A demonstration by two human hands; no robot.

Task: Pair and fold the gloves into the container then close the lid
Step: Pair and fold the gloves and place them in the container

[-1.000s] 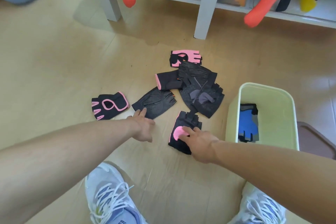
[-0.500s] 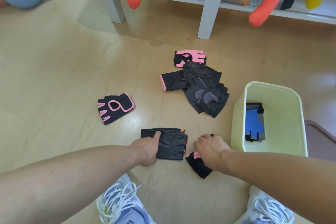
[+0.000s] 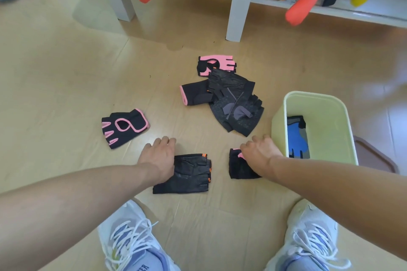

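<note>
A black glove with orange trim (image 3: 187,174) lies flat on the floor in front of me. My left hand (image 3: 158,156) hovers over its left edge with the fingers spread and nothing held. To the right lies a black glove with a pink patch (image 3: 240,167); my right hand (image 3: 257,152) rests on its upper right corner with loose fingers, not gripping. The pale green container (image 3: 317,103) stands open at the right with a blue and grey glove (image 3: 297,138) inside. Its brown lid (image 3: 374,156) lies behind the container's right side.
Several dark gloves lie heaped (image 3: 235,105) beyond my hands, with a black, pink-cuffed glove (image 3: 193,94) and a pink glove (image 3: 217,65) at the heap's edge. A black and pink glove (image 3: 123,126) lies alone at the left. White shelf legs (image 3: 237,6) stand behind. My shoes are below.
Both hands dragged a glove each toward me, the left the black one, the right the pink-patched one. Both gloves now lie flat and the hands have opened and lifted forward.
</note>
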